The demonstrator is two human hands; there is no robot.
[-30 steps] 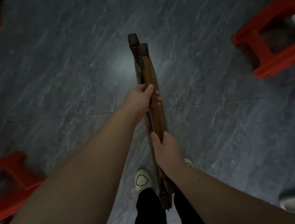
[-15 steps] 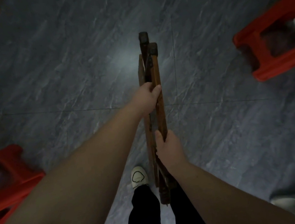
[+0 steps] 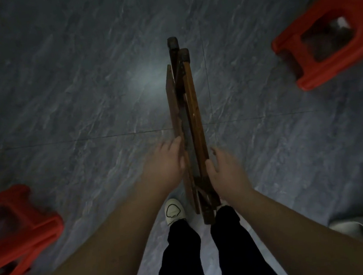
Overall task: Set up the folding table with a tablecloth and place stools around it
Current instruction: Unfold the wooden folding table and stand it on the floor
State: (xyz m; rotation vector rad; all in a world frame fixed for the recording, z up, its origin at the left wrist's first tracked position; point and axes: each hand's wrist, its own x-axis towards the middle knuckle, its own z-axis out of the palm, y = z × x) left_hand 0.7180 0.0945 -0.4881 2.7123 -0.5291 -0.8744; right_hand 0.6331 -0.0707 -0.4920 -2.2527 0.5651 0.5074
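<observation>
Indoor room, dimly lit; most likely a home or a small eating place (cannot tell which). Evidence: grey marble-look tile floor (image 3: 80, 104) with thin grout lines, red plastic stool at right (image 3: 299, 59), another red stool at left (image 3: 21, 239), a folded wooden table (image 3: 192, 113), and a pale slipper (image 3: 356, 231) lying at lower right.

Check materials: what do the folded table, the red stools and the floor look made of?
Folded table: wood, going by the brown streaked boards and slat legs; the slight sheen suggests varnish.
Red stools: likely moulded plastic, given the uniform red, rounded one-piece edges and cut-out openings.
Floor: grey veined tile with thin joint lines and a soft glare; whether ceramic or stone, I cannot tell.
</observation>
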